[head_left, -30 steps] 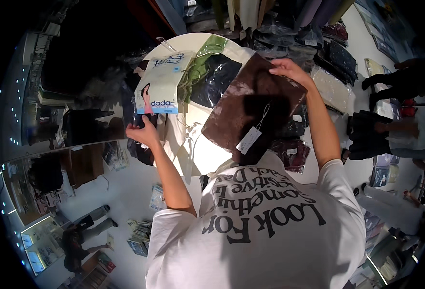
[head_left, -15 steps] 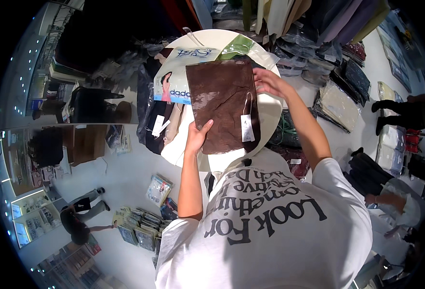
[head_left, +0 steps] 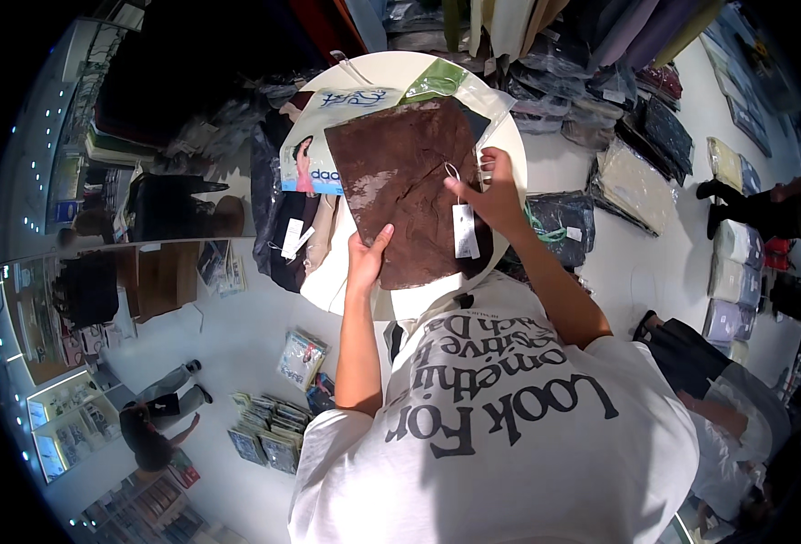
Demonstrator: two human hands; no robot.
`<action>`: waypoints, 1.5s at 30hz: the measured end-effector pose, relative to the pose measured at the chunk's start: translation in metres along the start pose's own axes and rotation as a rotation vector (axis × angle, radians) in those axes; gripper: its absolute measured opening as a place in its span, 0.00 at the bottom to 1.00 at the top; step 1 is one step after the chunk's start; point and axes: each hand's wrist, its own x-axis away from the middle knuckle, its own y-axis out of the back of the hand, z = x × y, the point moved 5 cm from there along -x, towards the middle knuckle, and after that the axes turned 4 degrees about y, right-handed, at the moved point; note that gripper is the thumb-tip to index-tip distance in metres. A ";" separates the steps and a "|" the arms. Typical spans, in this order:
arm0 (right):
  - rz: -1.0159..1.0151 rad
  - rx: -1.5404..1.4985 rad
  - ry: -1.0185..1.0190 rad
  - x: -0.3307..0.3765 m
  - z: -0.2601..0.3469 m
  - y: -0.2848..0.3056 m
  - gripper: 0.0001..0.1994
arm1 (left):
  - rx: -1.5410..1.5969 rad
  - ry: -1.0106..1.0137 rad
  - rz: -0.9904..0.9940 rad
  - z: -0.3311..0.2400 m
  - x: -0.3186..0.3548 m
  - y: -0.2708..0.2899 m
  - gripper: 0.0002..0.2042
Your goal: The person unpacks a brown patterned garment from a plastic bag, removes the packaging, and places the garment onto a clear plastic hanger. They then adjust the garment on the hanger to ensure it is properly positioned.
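A folded brown garment (head_left: 410,208) with a slight sheen lies tilted above a round white table. My left hand (head_left: 366,260) grips its lower left edge, thumb on top and fingers beneath. From a white string loop near the garment's right side hangs a white tag (head_left: 465,232). My right hand (head_left: 502,195) is at the right edge, its thumb over the cloth by the string and its bent fingers apart from the thumb. Under the garment's left side lies a white and blue printed bag (head_left: 305,168). Dark packed clothing (head_left: 278,218) with white tags sits left of it.
The round white table (head_left: 328,288) carries a green package (head_left: 435,80) at its far side. Plastic-wrapped clothes (head_left: 636,195) lie on the floor to the right. Hanging garments (head_left: 518,27) line the far side. Other people stand at lower left (head_left: 151,435) and right (head_left: 727,399).
My right hand has moved left and down, bringing its thumb over the garment near the tag string. The garment has turned slightly and shifted left, still in my left hand.
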 end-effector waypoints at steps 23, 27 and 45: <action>0.307 -0.555 -0.292 0.011 -0.006 0.004 0.11 | 0.120 -0.162 0.021 -0.058 0.038 0.036 0.14; 0.323 -0.938 -0.502 0.025 0.007 -0.001 0.18 | 0.054 -0.180 0.012 -0.061 0.033 0.040 0.15; 0.447 -1.280 -0.878 0.045 -0.040 -0.013 0.17 | -0.540 -0.623 -0.340 -0.158 0.059 0.018 0.12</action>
